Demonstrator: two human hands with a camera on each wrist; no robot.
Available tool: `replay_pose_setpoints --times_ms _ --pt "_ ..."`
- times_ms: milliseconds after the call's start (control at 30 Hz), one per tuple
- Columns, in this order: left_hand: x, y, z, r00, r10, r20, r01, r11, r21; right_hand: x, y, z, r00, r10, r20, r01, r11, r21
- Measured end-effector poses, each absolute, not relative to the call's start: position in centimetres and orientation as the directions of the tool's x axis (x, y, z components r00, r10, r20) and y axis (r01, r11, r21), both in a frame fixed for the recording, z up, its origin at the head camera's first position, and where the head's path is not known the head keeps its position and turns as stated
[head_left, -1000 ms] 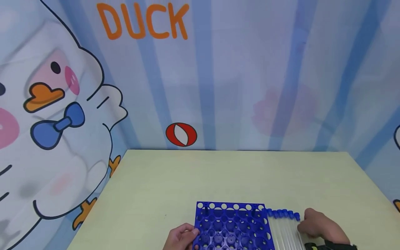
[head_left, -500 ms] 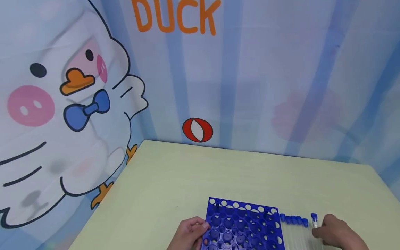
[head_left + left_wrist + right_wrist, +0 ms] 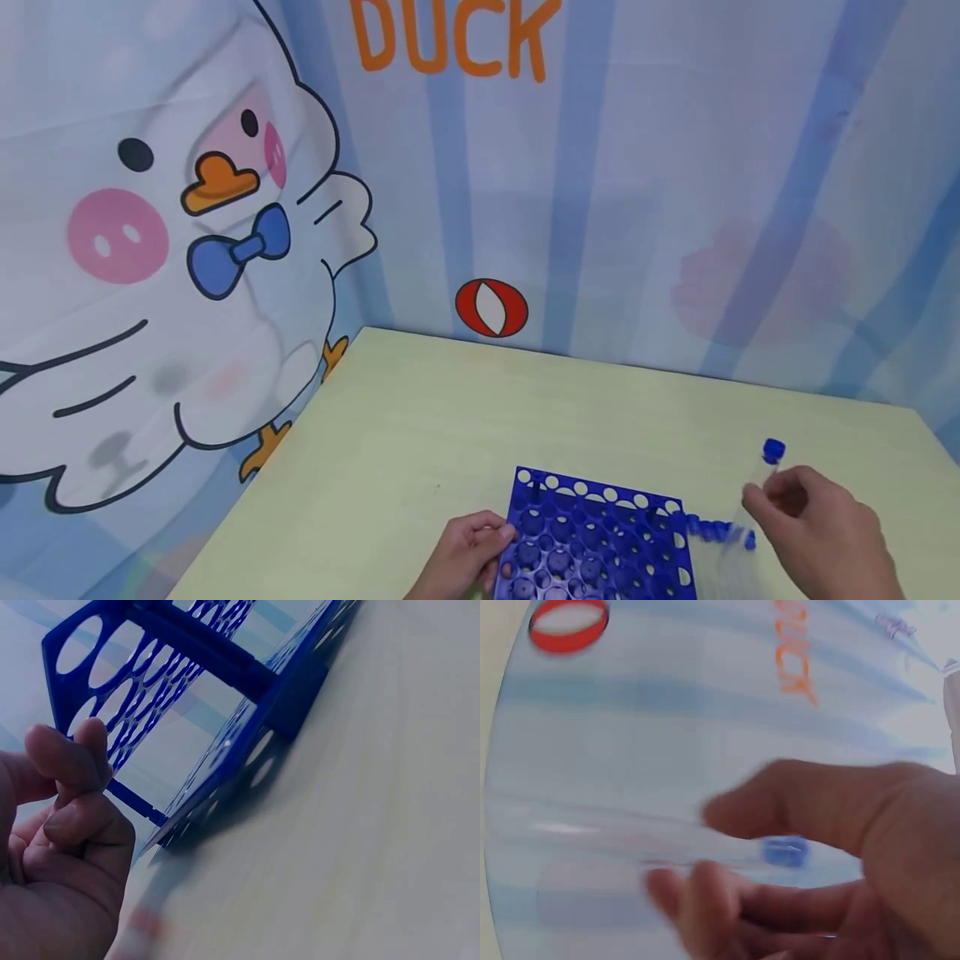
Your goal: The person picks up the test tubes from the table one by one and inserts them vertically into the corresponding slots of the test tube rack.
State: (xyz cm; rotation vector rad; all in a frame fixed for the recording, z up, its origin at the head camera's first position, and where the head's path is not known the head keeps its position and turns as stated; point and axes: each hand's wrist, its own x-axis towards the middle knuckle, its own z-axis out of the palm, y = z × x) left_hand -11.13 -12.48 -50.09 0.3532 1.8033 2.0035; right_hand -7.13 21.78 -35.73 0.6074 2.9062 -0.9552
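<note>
A blue plastic test tube rack (image 3: 592, 546) stands at the table's front edge, with rows of round holes on its top. My left hand (image 3: 468, 550) grips its left edge, thumb on top; the left wrist view shows fingers at the rack's upper plate (image 3: 75, 690). Right of the rack, my right hand (image 3: 825, 525) pinches a clear test tube (image 3: 765, 477) between thumb and fingers. The tube tilts, its blue cap (image 3: 773, 451) uppermost. In the right wrist view the tube (image 3: 592, 825) is blurred and see-through, and its cap (image 3: 785, 851) shows between thumb and fingers.
Several more tubes with blue caps (image 3: 712, 530) lie side by side on the pale yellow table (image 3: 420, 417), close to the rack's right side. Behind the table hangs a printed backdrop (image 3: 637, 208) with a duck figure.
My right hand has lifted one capped tube up off the table, away from the row. The left hand stays on the rack. The head view has turned left.
</note>
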Motion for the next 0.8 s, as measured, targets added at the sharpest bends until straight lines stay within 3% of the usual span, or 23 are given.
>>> replay_pose_setpoints --times_ms 167,367,533,800 --pt "-11.3 -12.2 -49.8 -0.883 0.465 -0.069 -0.113 -0.068 0.991 -8.2 15.6 -35.2 -0.934 0.336 0.123 0.159 0.697 -0.699" --pt "-11.3 -11.7 -49.8 -0.890 0.453 -0.053 -0.101 -0.083 0.991 -10.7 9.9 -36.5 -0.907 0.197 0.371 -0.143 0.686 -0.713" --pt "-11.3 -11.6 -50.0 -0.889 0.452 -0.077 -0.123 -0.073 0.990 -12.2 7.1 -38.1 -0.883 0.145 0.447 -0.238 0.682 -0.692" --pt "-11.1 -12.4 -49.7 -0.890 0.448 -0.081 -0.115 -0.050 0.992 -13.1 5.2 -39.8 -0.881 0.136 0.453 -0.259 0.662 -0.703"
